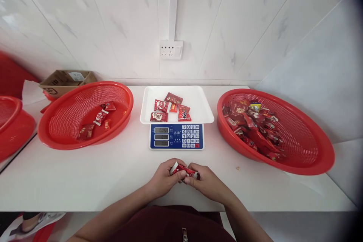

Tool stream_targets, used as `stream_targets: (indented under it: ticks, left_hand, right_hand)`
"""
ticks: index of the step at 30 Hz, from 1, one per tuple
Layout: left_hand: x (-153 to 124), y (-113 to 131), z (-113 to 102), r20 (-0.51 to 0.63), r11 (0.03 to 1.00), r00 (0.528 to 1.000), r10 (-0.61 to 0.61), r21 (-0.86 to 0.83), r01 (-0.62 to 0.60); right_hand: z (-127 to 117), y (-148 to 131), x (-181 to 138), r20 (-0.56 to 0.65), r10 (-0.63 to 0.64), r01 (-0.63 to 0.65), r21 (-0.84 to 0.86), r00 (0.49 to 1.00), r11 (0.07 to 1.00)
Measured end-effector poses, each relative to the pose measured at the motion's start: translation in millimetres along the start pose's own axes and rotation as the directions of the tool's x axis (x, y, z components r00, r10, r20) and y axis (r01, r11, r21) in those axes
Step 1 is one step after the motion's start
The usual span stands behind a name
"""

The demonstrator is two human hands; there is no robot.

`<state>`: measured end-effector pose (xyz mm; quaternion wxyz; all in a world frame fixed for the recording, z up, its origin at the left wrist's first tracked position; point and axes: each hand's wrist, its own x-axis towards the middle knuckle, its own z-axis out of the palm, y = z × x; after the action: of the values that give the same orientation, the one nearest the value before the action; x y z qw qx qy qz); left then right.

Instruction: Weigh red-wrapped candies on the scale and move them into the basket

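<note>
Both my hands meet over the near edge of the white table, pinching one small red wrapped candy [183, 170] between them. My left hand [164, 178] grips its left end and my right hand [206, 181] grips its right end, fingers curled. Just beyond them stands a blue-faced electronic scale [176, 136] with a white weighing tray [198, 102] that holds several red candy packets [168, 108]. A red mesh basket [309, 151] on the right is heaped with many red candies [252, 124]. Another red mesh basket [65, 121] on the left holds several candies [99, 118].
A cardboard box [66, 81] sits behind the left basket. More red baskets [13, 124] stand at the far left edge. A wall socket [171, 50] is on the tiled wall behind the scale. A tiny scrap [238, 168] lies on the table near the right basket.
</note>
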<state>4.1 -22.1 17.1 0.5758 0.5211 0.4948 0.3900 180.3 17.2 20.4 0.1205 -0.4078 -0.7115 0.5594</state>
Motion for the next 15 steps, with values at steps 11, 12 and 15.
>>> stream_targets:
  ticks: [11, 12, 15]
  left_hand:
    - [-4, 10, -9, -0.095, 0.987, 0.994, 0.058, 0.154, -0.043]
    - [-5, 11, -10, -0.100, 0.984, 0.993, 0.057, 0.173, -0.039]
    - [-6, 13, -9, -0.065, 0.989, 0.998, 0.017, 0.148, -0.007]
  right_hand:
    - [6, -7, 3, 0.065, -0.140, 0.129, 0.145, 0.988, 0.981]
    - [5, -6, 1, 0.068, -0.137, 0.125, 0.155, 0.988, 0.980]
    - [3, -3, -2, 0.099, -0.143, 0.122, 0.191, 0.985, 0.974]
